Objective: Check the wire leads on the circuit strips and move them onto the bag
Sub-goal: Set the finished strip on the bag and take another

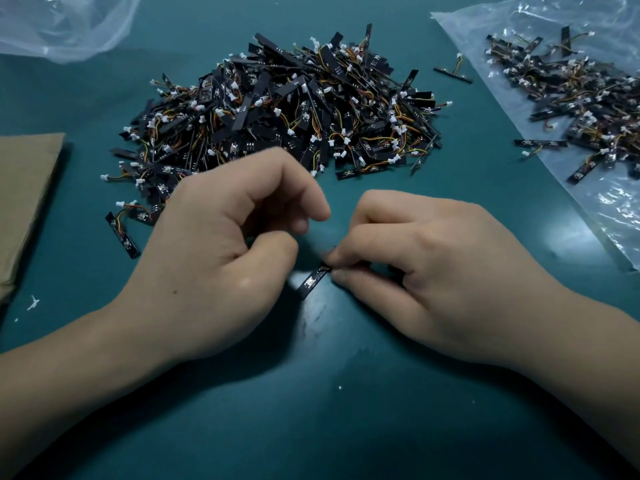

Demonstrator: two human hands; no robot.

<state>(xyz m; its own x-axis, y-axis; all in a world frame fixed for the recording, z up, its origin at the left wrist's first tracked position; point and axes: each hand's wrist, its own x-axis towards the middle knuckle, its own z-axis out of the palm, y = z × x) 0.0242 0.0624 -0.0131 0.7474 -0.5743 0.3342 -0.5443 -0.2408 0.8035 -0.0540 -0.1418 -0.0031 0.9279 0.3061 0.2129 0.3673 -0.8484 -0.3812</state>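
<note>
Left grip: our left hand point(214, 254) is curled; what it holds we cannot tell.
Remaining: large heap of circuit strips point(277, 109) on the bench point(346, 427), which we judge unchecked.
Right grip: right hand point(433, 271) pinches one circuit strip point(311, 283).
Done: smaller pile point(571, 98) on the bag point(467, 32).

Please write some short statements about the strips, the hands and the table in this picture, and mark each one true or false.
1. The right hand pinches one strip. True.
2. The big pile lies on a bag. False: it lies on the bare table; only a smaller heap lies on the bag at the right.
3. A brown sheet lies at the left. True.
4. The table is red. False: it is teal.
</note>
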